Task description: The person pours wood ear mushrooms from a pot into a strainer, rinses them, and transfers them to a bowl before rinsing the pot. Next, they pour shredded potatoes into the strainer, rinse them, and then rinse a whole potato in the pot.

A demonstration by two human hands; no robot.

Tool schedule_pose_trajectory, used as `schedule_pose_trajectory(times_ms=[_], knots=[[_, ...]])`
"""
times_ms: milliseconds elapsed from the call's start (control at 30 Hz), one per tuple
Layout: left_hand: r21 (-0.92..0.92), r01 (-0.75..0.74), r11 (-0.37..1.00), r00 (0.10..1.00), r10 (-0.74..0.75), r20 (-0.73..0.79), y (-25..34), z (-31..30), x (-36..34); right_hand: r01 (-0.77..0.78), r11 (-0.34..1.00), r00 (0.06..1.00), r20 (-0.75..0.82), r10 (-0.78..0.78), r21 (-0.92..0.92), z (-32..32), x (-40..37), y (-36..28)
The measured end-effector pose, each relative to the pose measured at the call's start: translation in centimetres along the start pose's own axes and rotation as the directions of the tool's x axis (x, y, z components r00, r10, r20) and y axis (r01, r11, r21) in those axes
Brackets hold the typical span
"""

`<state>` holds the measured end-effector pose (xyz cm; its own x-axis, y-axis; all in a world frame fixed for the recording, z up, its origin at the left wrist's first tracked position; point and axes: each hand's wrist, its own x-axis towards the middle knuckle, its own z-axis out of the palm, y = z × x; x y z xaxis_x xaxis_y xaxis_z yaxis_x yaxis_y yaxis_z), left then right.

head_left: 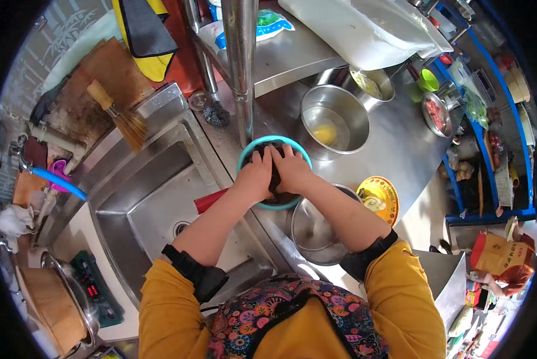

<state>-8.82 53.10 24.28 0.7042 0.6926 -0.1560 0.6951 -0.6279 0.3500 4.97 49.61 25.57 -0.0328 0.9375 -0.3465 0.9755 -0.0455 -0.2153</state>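
A turquoise basin (pixel 243 157) stands on the steel counter beside the sink, with a dark, wet-looking mass (pixel 275 178) inside; its kind I cannot make out. Both hands are down in the basin. My left hand (pixel 257 175) presses on the mass from the left, fingers curved around it. From the right, my right hand (pixel 292 172) cups the same mass, and the fingertips of the two hands almost meet at the far side. Part of the mass is hidden under the hands. A red handle-like object (pixel 210 201) lies at the sink edge, close under my left forearm.
Left is a steel sink (pixel 161 197), with a brush (pixel 122 116) at its back edge. A steel pot (pixel 335 122) with something yellow, a steel bowl (pixel 316 230) and an orange plate (pixel 379 200) surround the basin. A metal post (pixel 240 66) rises behind it.
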Motion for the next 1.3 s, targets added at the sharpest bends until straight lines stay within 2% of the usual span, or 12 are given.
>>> schedule_pose_trajectory(times_ms=[200,300,567,667,933,1133,1300], knots=[[-0.125,0.076,0.989,0.994,-0.085,-0.065,0.7,0.6,0.9,-0.030,0.979,0.984,-0.168,0.065,0.202,1.8,1.3,0.6],[-0.175,0.088,0.981,0.988,-0.108,-0.113,0.6,0.9,0.9,0.011,0.957,0.967,-0.246,0.064,0.289,1.6,1.4,1.0],[-0.272,0.049,0.961,0.956,-0.124,-0.265,1.2,-0.1,0.0,0.126,0.925,0.922,-0.387,0.024,0.358,0.8,0.8,1.0],[-0.257,-0.077,0.963,0.906,-0.040,-0.421,1.0,-0.5,0.1,0.126,0.925,0.909,-0.416,0.038,0.358,-1.4,0.2,0.4],[-0.299,-0.069,0.952,0.904,-0.066,-0.422,0.8,-1.4,0.5,0.119,0.912,0.925,-0.378,0.042,0.392,-2.4,0.1,0.1],[-0.315,-0.064,0.947,0.890,-0.089,-0.447,1.5,-3.6,-0.3,0.143,0.927,0.913,-0.407,0.012,0.347,-4.8,-0.7,-0.7],[-0.289,-0.078,0.954,0.879,-0.071,-0.471,3.6,-6.3,-2.0,0.226,0.926,0.867,-0.495,-0.051,0.301,-7.2,-3.2,-1.1]])
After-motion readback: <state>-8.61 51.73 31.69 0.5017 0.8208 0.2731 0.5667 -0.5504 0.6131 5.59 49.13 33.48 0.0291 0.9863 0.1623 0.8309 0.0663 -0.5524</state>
